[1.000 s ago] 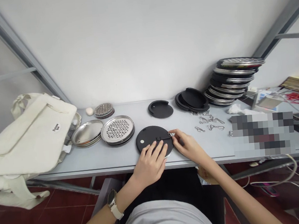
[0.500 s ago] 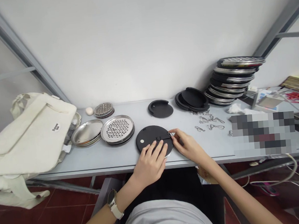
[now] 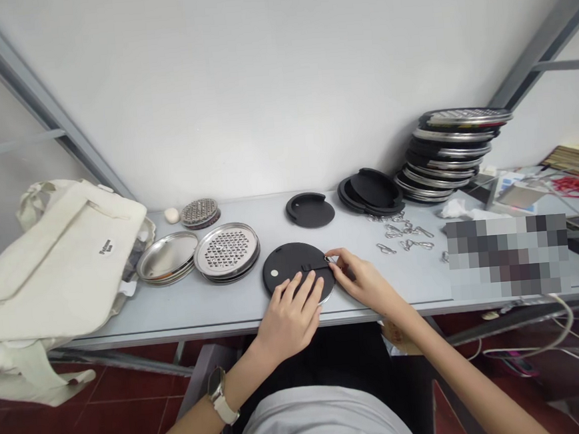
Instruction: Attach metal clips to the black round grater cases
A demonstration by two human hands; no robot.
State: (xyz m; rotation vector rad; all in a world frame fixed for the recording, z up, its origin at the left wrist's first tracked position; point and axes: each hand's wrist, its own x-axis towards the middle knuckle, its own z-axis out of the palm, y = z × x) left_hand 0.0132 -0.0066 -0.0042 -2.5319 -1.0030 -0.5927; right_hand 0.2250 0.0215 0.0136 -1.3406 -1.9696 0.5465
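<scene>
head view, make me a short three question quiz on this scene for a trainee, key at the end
1. True or false: the right hand lies flat on the tall stack.
2. Which is nearest the bag: A, the tall stack; B, the plain metal plates; C, the loose clips?
3. Fill the gap: the watch is on the ____ wrist.

Key: 1 false, it seems to pinch a small metal ring at the black disc's edge; 2 B; 3 left.
</scene>
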